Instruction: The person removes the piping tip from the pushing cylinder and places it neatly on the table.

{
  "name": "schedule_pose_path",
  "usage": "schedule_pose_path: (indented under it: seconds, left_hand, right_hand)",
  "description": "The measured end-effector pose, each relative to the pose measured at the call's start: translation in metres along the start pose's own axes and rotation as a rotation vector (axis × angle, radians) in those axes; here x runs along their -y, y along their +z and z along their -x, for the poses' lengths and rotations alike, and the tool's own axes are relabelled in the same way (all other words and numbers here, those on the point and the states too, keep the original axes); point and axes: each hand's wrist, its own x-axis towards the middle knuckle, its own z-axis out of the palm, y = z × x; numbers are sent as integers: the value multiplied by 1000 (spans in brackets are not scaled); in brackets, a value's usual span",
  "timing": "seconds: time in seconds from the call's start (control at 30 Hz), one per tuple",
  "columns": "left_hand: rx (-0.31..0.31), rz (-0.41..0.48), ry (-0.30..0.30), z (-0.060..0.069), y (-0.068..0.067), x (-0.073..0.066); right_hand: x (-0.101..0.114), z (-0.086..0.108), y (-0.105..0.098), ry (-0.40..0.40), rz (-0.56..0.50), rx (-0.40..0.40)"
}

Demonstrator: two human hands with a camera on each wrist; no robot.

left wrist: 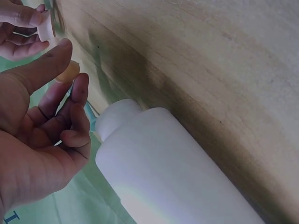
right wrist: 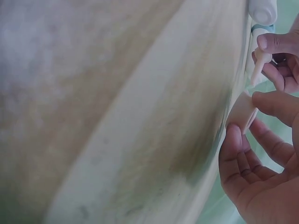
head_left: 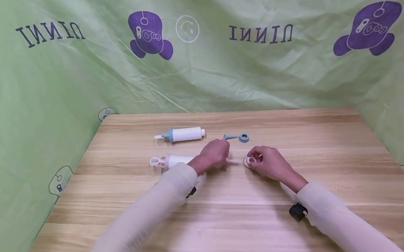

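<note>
My left hand (head_left: pixel 215 154) pinches the wide end of a small pale pink nozzle (right wrist: pixel 258 70) between thumb and fingers. The nozzle's thin tip points right, towards my right hand (head_left: pixel 272 163). That hand holds a pale pink ring-shaped cap (right wrist: pixel 240 112) by its edge, just above or on the table; I cannot tell which. Below my left wrist lies a white tube (left wrist: pixel 163 168) with a pink collar and a looped plunger handle (head_left: pixel 155 161). Its narrower neck is near the left hand in the left wrist view, and the forearm hides part of it in the head view.
Farther back lies a second white tube (head_left: pixel 188 134) with a blue collar and handle. To its right are a blue nozzle (head_left: pixel 230 136) and a blue ring cap (head_left: pixel 244 137). A green printed cloth (head_left: pixel 206 71) hangs around the wooden table (head_left: pixel 328 151).
</note>
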Motion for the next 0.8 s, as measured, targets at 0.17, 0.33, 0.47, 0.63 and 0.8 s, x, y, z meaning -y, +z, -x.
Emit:
schedule_pose_path:
  seconds: [0.17,0.33,0.47,0.63,0.8]
  left_hand:
    - [21,-45,-6,0,3,-2]
    - [42,-69,-18,0,4,-3]
    - [62,-133,-25,-2,6,-4]
    - [72,-186,-28,-4,9,-5]
    - [52,-221,-14,-4,10,-5]
  right_hand:
    - [1,-1,1,-8,18,0]
    - [1,-2,1,14,31,26]
    - [1,-3,1,20,37,36]
    - [2,-5,2,25,46,50]
    - [2,-6,2,27,50,55]
